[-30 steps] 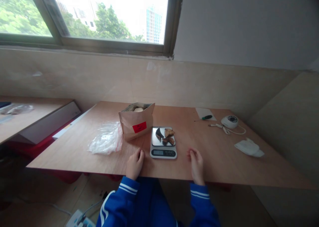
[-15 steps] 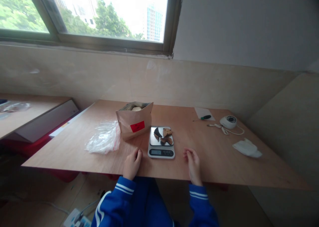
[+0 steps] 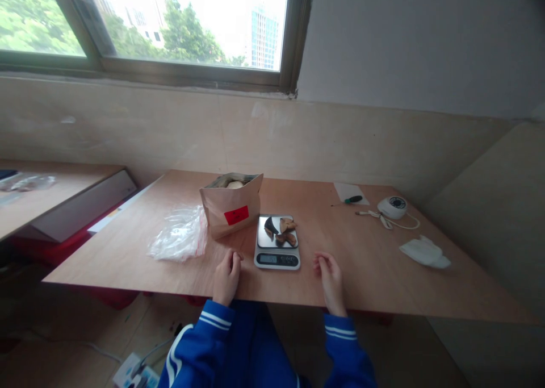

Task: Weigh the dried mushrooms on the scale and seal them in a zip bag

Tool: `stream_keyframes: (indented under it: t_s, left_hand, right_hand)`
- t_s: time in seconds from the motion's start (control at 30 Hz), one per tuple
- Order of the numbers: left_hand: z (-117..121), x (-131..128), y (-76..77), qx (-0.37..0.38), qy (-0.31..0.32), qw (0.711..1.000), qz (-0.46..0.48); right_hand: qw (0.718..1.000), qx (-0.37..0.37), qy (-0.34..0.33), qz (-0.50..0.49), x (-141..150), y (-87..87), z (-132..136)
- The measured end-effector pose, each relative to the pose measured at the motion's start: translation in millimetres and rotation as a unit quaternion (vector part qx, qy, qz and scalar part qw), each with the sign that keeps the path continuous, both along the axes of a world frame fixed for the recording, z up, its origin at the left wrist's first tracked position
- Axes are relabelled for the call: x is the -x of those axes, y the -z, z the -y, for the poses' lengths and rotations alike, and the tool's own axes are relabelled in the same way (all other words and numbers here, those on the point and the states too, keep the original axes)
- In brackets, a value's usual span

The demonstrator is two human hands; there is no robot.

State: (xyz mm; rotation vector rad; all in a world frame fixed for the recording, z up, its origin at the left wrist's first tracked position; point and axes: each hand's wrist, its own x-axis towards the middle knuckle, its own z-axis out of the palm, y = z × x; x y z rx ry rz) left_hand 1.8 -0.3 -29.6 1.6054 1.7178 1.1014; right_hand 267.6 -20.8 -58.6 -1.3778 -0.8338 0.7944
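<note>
My left hand (image 3: 227,277) rests on the table's front edge, left of the kitchen scale, loosely closed with nothing showing in it. On the other side of the scale lies my right hand (image 3: 330,277), its fingers curled in and no object visible in them. Between them stands the white digital kitchen scale (image 3: 278,261) with a steel plate; the digits on its display are too faint to read. Several dried brown and dark pieces (image 3: 286,239), like dried mushroom, lie on the plate. Behind my left hand an open kraft paper bag (image 3: 230,212) with a red label stands upright, pale contents showing at its mouth.
Clear plastic zip bags (image 3: 179,234) lie left of the paper bag. Toward the right are a green-handled screwdriver (image 3: 352,199) on white paper, a white dome camera (image 3: 392,207) with its cable, and a crumpled white wrapper (image 3: 424,253). A wall and window rise behind the table (image 3: 361,251).
The view has shifted very slightly. Both hands stay in nearly the same places, and the scale, the pieces and the bag have not moved on the table.
</note>
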Motion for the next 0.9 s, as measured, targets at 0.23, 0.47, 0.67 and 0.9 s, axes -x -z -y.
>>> stream_keyframes:
  t_s: [0.23,0.47,0.67,0.9]
  left_hand:
    - [-20.2,23.6,-41.9,-0.127,-0.23,0.961,-0.093]
    - [-53.9,85.0,-39.1,0.058,-0.189,0.94,-0.278]
    - [-46.9,96.2,-23.8,0.087,-0.142,0.94,-0.299]
    - [-32.0,95.6,-42.1,-0.093,-0.279,0.939,-0.178]
  right_hand:
    - [0.999,-0.003,-0.019,0.037,4.1,-5.8,1.0]
    - [0.996,-0.001,-0.029,0.084,7.6,-7.4,2.5]
    - [0.995,0.0,-0.033,0.099,6.2,-4.2,2.1]
    - [0.995,-0.007,-0.031,0.097,5.7,-2.1,1.2]
